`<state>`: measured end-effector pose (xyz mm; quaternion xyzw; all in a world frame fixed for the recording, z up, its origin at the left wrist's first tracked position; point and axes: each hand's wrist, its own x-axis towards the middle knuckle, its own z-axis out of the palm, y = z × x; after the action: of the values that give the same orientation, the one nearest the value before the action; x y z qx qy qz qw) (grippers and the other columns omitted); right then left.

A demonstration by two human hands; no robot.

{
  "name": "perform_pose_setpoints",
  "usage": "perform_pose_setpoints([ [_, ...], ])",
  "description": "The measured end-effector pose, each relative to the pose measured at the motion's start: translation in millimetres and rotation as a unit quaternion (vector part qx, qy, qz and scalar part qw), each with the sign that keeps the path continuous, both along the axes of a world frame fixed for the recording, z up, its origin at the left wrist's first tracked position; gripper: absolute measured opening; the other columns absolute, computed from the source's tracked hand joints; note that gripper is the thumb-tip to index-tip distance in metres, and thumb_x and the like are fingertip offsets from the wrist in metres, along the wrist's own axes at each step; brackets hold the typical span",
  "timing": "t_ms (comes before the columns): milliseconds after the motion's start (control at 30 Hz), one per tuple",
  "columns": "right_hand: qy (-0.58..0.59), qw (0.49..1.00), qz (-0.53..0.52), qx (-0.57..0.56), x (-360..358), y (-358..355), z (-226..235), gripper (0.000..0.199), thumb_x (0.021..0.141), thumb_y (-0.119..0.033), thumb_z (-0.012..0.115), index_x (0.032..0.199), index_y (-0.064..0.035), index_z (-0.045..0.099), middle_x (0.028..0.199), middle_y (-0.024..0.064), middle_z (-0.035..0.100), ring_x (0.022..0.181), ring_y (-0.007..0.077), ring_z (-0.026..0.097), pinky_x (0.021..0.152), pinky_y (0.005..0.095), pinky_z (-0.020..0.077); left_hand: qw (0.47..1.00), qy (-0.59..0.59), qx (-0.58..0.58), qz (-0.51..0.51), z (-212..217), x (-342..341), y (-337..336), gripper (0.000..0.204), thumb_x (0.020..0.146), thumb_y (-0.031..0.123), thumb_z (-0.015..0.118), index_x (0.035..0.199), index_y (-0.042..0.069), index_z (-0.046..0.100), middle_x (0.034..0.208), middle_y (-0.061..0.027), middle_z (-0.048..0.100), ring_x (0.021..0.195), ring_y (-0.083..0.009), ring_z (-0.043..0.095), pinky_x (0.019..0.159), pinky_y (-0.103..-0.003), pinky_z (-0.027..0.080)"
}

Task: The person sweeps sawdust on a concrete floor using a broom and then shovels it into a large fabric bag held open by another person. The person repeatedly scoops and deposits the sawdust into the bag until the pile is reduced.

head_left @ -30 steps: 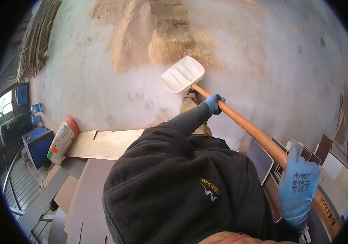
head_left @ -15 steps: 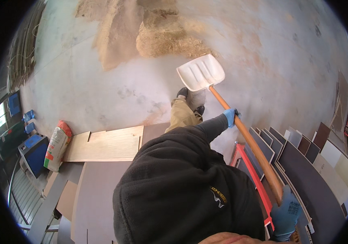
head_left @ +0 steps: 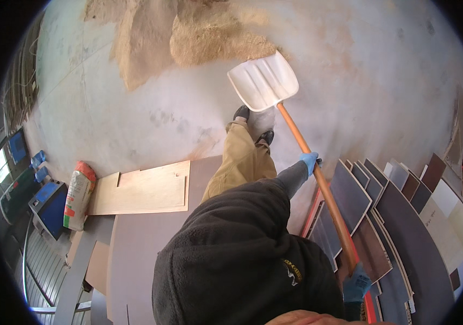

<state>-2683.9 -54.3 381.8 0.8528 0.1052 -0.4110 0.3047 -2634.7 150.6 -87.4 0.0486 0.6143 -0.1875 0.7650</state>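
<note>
A white scoop shovel (head_left: pixel 264 82) with a long wooden handle (head_left: pixel 326 197) stretches ahead of me. Its blade lies on the floor, front edge against a pile of sawdust (head_left: pixel 201 40). Partway down the handle my left hand (head_left: pixel 309 161), in a light blue glove, is closed round the wood. My right hand (head_left: pixel 357 284), gloved in blue too, grips the handle's rear end beside my body; its fingers are partly hidden. Both my feet stand on the floor just behind the blade.
Several dark panels (head_left: pixel 413 235) lean upright along my right, with a red bar (head_left: pixel 370 309) by them. To my left, pale plywood boards (head_left: pixel 139 192) lie on a brown sheet (head_left: pixel 145 244); a filled sack (head_left: pixel 80 195) stands beside them. Further left is a blue-black box (head_left: pixel 50 208).
The shovel blade has slid slightly forward to the sawdust pile's edge. My right hand has come in left, toward my body, and the handle has swung with it. Both hands keep their grip.
</note>
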Motion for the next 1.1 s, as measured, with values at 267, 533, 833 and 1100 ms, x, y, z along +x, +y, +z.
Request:
perform_pose_setpoints([
  [267,-0.002,0.999,-0.017,-0.047,-33,-40,33,0.065,0.069,-0.013,0.074,0.128,-0.0034,0.050,0.093,0.0191,0.066,0.087,0.0369,0.065,0.074,0.0456,0.0515,0.998,0.043,-0.021,-0.048,6,-31,-68,0.011,0.084,0.006,0.057,0.077,-0.002,0.056,0.066,-0.0150,0.060,0.051,-0.0251,0.061,0.044,-0.038,0.051],
  [533,0.054,0.991,-0.080,-0.088,-46,-90,21,0.068,0.067,-0.018,0.076,0.129,-0.0031,0.050,0.093,0.0203,0.065,0.087,0.0377,0.065,0.074,0.0463,0.0511,0.983,0.051,-0.045,-0.169,-12,-29,-119,0.014,0.089,0.012,0.062,0.086,-0.002,0.059,0.074,-0.0121,0.062,0.061,-0.0235,0.063,0.050,-0.041,0.055],
  [833,0.015,0.990,0.013,0.139,67,1,-119,0.062,0.075,-0.015,0.068,0.132,-0.0038,0.045,0.090,0.0222,0.065,0.080,0.0374,0.065,0.065,0.0457,0.0506,0.998,-0.037,0.023,0.045,-101,32,62,0.010,0.087,0.009,0.052,0.085,0.000,0.053,0.071,-0.0150,0.061,0.059,-0.0284,0.063,0.051,-0.044,0.054],
  [1100,0.164,0.954,-0.083,0.236,91,184,-238,0.043,0.079,-0.020,0.066,0.114,0.0013,0.051,0.079,0.0206,0.065,0.071,0.0335,0.065,0.064,0.0446,0.0508,0.968,-0.098,0.022,0.229,-10,9,173,0.032,0.088,0.030,0.065,0.104,0.004,0.056,0.088,-0.0114,0.064,0.077,-0.0248,0.063,0.069,-0.040,0.054],
])
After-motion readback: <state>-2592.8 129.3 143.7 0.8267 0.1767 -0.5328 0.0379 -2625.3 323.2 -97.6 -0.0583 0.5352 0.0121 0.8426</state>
